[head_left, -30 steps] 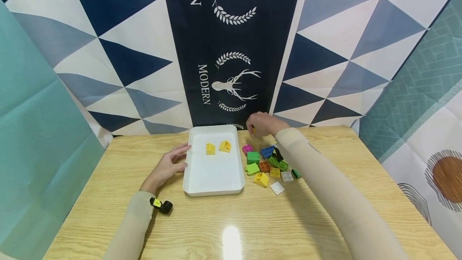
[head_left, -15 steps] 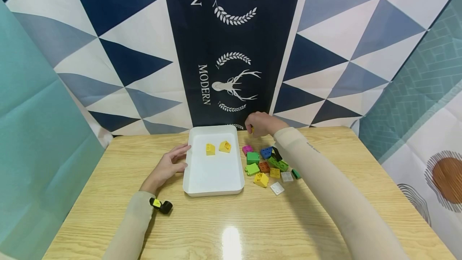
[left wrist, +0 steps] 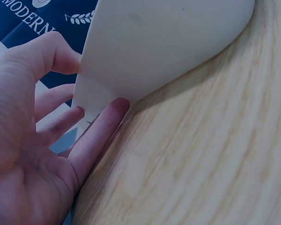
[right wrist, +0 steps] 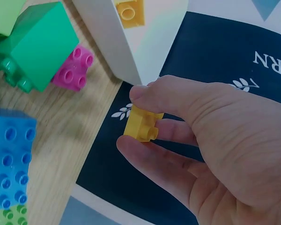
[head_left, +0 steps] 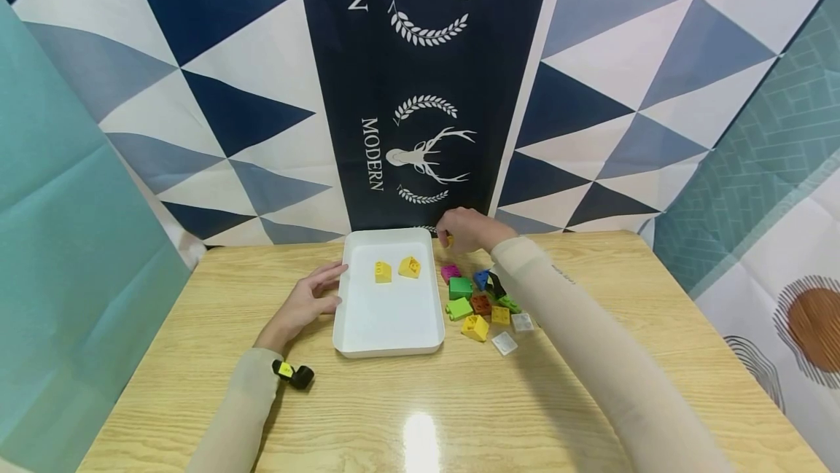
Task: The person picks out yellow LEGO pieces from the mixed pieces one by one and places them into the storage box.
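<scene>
My right hand (head_left: 469, 229) pinches a small yellow toy brick (right wrist: 139, 125) between thumb and fingers, just above the table's back edge and right of the tray's far corner. Its studs show in the right wrist view. At the tray's left side my left hand (head_left: 308, 305) rests with fingers spread, fingertips touching the outer wall of the white tray (head_left: 389, 323). Inside the tray lie a yellow brick (head_left: 383, 272) and a second, sloped yellow brick (head_left: 410, 267), apart from each other.
Right of the tray lies a loose group of toy bricks: magenta (head_left: 450, 272), green (head_left: 460, 287), lime (head_left: 459, 309), red-brown (head_left: 481, 305), sloped yellow (head_left: 475, 327), white (head_left: 504, 343) and others. My right forearm covers some. A patterned cloth (head_left: 433, 116) hangs behind the table.
My right hand has moved slightly left towards the tray, still pinching the yellow brick. The left hand and the tray stay where they were.
</scene>
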Action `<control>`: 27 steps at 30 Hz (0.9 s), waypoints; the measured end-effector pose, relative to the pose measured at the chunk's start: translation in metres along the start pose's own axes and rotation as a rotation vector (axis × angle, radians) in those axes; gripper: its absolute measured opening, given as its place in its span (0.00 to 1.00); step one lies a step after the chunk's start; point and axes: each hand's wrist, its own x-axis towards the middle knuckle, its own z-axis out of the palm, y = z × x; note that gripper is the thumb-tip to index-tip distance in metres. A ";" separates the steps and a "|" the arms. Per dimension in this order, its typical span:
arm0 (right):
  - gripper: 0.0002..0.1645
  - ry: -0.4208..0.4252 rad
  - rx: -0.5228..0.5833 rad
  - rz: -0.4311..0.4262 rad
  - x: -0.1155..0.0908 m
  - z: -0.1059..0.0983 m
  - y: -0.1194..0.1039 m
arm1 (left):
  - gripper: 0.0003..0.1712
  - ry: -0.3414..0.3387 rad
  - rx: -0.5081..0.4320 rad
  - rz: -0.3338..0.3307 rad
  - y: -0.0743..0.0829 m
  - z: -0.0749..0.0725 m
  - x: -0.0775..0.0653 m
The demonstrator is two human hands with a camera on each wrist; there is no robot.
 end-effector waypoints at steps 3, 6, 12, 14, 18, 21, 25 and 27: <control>0.11 -0.003 -0.002 -0.003 0.001 0.002 -0.004 | 0.39 0.000 -0.007 -0.003 0.000 0.001 -0.001; 0.10 -0.003 0.000 -0.008 0.002 0.003 -0.007 | 0.39 0.002 -0.005 -0.006 0.001 0.001 -0.001; 0.09 -0.001 -0.010 -0.018 0.005 0.004 -0.016 | 0.39 0.000 -0.008 0.005 -0.001 0.000 0.000; 0.09 -0.003 -0.020 -0.019 0.006 0.005 -0.018 | 0.39 0.000 -0.007 0.005 -0.001 0.000 0.000; 0.11 -0.005 -0.022 -0.016 0.005 0.007 -0.025 | 0.39 0.003 0.007 0.000 -0.001 0.000 0.001; 0.13 -0.010 -0.022 -0.017 0.004 0.008 -0.031 | 0.39 0.005 0.007 -0.001 0.000 0.000 0.000; 0.14 -0.016 -0.023 -0.025 0.003 0.009 -0.039 | 0.39 0.008 0.008 -0.003 -0.001 0.000 0.001; 0.14 -0.016 -0.024 -0.031 0.003 0.010 -0.043 | 0.39 0.007 0.008 -0.006 -0.001 0.000 0.001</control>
